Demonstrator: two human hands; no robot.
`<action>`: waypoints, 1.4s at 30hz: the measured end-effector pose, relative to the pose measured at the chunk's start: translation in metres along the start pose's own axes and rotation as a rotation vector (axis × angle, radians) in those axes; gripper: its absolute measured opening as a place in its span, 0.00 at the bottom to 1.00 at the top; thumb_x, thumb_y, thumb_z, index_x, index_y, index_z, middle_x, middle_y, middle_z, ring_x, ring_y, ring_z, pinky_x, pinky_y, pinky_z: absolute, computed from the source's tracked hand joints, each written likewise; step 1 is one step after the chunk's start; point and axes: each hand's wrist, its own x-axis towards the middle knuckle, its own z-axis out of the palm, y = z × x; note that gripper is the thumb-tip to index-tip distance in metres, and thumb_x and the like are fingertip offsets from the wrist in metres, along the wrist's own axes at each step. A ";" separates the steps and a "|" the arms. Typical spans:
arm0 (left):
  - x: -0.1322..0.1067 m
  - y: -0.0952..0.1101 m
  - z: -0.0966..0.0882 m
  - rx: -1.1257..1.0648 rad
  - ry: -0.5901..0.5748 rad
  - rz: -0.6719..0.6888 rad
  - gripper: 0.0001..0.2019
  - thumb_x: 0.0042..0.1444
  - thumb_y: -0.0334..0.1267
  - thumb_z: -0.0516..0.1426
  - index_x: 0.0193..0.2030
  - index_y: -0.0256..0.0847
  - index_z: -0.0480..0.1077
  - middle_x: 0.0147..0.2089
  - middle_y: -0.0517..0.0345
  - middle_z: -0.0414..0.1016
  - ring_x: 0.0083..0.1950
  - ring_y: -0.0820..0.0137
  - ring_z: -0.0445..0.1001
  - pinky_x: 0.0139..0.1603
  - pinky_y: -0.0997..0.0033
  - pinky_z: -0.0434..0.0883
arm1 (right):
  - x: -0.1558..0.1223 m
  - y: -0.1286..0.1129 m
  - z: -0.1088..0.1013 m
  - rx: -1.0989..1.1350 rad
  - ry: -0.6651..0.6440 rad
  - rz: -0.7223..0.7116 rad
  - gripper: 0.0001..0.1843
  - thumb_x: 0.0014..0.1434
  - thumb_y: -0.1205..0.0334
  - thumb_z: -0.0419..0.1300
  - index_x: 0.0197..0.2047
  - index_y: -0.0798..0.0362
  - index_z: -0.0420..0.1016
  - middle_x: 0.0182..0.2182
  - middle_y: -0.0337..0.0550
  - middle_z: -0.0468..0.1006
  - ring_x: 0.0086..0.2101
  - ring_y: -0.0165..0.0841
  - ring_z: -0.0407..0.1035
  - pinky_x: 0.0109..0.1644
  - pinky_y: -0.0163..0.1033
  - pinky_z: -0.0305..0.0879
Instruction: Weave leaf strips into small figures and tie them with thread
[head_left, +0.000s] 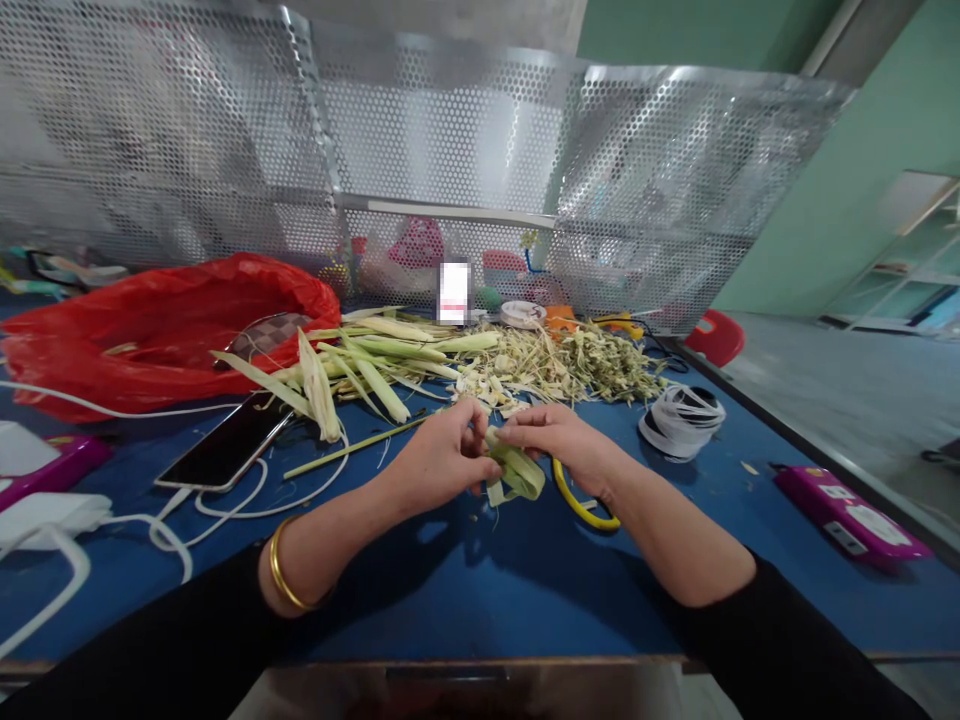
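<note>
My left hand (456,447) and my right hand (559,440) meet near the middle of the blue table. Between them is a folded piece of pale green corn husk (521,474), its loops hanging below the fingers. Thumb and fingers of each hand pinch its upper end. Under my right wrist lies a yellow handle (579,500), with the rest of that tool hidden. A thin green stalk (352,449) lies left of my left hand. Just beyond both hands spread long corn husks (382,385) and a heap of shredded dry husk (525,365).
A red plastic bag (172,320) stands open at the left, near a phone (225,445) with white cables. To the right are a roll of white ribbon (682,422) and a purple box (847,512). A perforated metal screen (450,130) edges the table's back.
</note>
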 end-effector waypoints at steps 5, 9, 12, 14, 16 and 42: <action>0.001 0.000 0.001 -0.016 -0.018 -0.142 0.12 0.41 0.31 0.61 0.32 0.40 0.62 0.19 0.68 0.70 0.20 0.74 0.70 0.25 0.74 0.68 | 0.001 0.005 0.004 0.074 0.050 -0.029 0.10 0.44 0.59 0.65 0.21 0.56 0.72 0.16 0.32 0.63 0.20 0.23 0.50 0.25 0.34 0.45; 0.001 0.000 -0.001 -0.120 -0.034 -0.225 0.09 0.41 0.37 0.63 0.28 0.35 0.70 0.24 0.62 0.72 0.22 0.76 0.68 0.27 0.74 0.68 | -0.001 0.004 0.008 0.128 0.135 -0.070 0.09 0.45 0.60 0.65 0.21 0.55 0.72 0.15 0.31 0.62 0.20 0.23 0.50 0.25 0.34 0.45; -0.001 -0.001 0.001 -0.188 -0.121 -0.239 0.08 0.41 0.37 0.64 0.26 0.34 0.74 0.24 0.60 0.72 0.22 0.78 0.66 0.27 0.76 0.67 | -0.001 0.003 0.010 0.159 0.129 -0.061 0.10 0.45 0.61 0.65 0.20 0.56 0.71 0.14 0.31 0.60 0.19 0.23 0.49 0.25 0.34 0.45; -0.004 -0.001 0.005 -0.206 -0.183 -0.268 0.07 0.41 0.36 0.63 0.27 0.34 0.77 0.23 0.60 0.72 0.21 0.78 0.65 0.26 0.76 0.67 | 0.001 0.004 0.010 0.184 0.127 -0.048 0.11 0.44 0.61 0.65 0.18 0.56 0.70 0.12 0.30 0.59 0.19 0.23 0.49 0.24 0.33 0.45; -0.006 -0.001 0.010 -0.195 -0.260 -0.281 0.06 0.40 0.35 0.64 0.26 0.34 0.77 0.22 0.60 0.72 0.20 0.78 0.66 0.26 0.77 0.66 | 0.004 0.007 0.010 0.209 0.154 -0.035 0.11 0.43 0.61 0.65 0.18 0.56 0.69 0.12 0.30 0.59 0.17 0.22 0.49 0.22 0.33 0.44; -0.008 0.004 0.005 -0.272 -0.317 -0.276 0.10 0.44 0.39 0.64 0.32 0.35 0.78 0.23 0.60 0.72 0.22 0.77 0.66 0.28 0.76 0.66 | 0.009 0.013 0.019 0.459 0.419 -0.200 0.13 0.47 0.55 0.65 0.26 0.53 0.66 0.22 0.35 0.75 0.22 0.26 0.70 0.28 0.32 0.66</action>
